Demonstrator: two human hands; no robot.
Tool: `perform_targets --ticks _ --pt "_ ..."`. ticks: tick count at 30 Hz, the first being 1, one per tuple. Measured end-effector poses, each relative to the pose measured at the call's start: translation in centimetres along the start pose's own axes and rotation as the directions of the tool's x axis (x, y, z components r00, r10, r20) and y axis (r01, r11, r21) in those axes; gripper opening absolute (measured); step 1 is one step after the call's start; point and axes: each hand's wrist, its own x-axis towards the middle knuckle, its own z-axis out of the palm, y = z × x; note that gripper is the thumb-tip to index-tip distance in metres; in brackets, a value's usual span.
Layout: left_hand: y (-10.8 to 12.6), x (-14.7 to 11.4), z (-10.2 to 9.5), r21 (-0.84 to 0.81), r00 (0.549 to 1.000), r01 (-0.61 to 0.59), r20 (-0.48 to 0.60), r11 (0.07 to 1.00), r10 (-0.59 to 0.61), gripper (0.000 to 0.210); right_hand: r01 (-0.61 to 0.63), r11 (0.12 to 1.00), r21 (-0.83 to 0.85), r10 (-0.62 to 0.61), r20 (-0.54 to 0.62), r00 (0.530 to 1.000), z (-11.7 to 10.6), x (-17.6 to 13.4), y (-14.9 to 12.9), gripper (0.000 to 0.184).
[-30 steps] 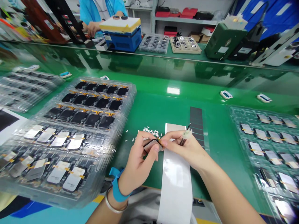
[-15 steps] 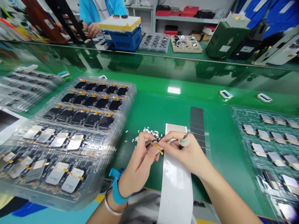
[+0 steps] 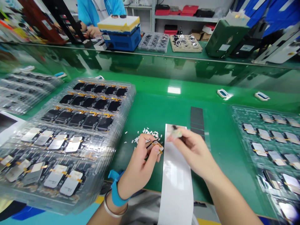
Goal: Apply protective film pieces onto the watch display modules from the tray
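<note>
In the head view my left hand (image 3: 142, 165) is closed on a small display module (image 3: 155, 146) with a silvery back and orange flex cable, pinched between thumb and fingers. Beside it to the right, my right hand (image 3: 193, 150) is closed on a small tool (image 3: 176, 132) with a dark end and a pale greenish body; motion blur hides its exact kind. Under the right hand lies a long white strip of backing paper (image 3: 177, 184), which hangs over the table's front edge. Small white scraps (image 3: 147, 132) are scattered just beyond my left hand.
Stacked clear trays (image 3: 93, 175) of display modules stand on the left, and another clear tray (image 3: 248, 156) on the right. A strip of dark pieces (image 3: 197, 118) lies behind my right hand. Across a raised ledge, a person's hand (image 3: 93, 31) shows near a blue machine (image 3: 124, 39).
My right hand has drawn away from the display module, up and to the right, and the tool's dark end has swung forward. My left hand keeps the module in nearly the same place.
</note>
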Motion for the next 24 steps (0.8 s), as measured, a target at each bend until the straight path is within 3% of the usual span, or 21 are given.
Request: perform_targets --ticks 3,5,10,15,18,24 --pt "0.5 0.1 0.1 0.128 0.999 -0.026 0.047 0.991 0.020 0.013 0.113 0.986 -0.120 -0.134 -0.179 0.975 -1.6 -0.6 -0.1 0.035" --pt "1.1 0.1 0.5 0.276 0.990 -0.086 0.132 0.957 0.051 0.012 0.123 0.975 -0.184 -0.172 -0.282 0.944 -2.3 -1.2 0.3 0.039" --pt "2.0 -0.1 2.0 0.637 0.938 -0.327 0.308 0.698 0.159 0.011 -0.053 0.998 -0.026 0.038 -0.393 0.919 -2.3 -2.3 3.0 0.028" --pt "1.7 0.0 2.6 0.761 0.910 -0.410 0.378 0.503 0.171 0.017 -0.113 0.989 0.090 0.139 -0.361 0.922 -1.5 -1.8 4.8 0.034" --pt "1.7 0.2 2.4 0.761 0.900 -0.433 0.398 0.484 0.179 0.022 -0.121 0.982 0.146 0.165 -0.343 0.925 -1.0 -1.4 4.9 0.039" --pt "1.8 0.3 2.4 0.720 0.902 -0.415 0.404 0.557 0.150 0.026 -0.134 0.961 0.241 0.208 -0.318 0.925 -1.0 -1.1 4.5 0.039"
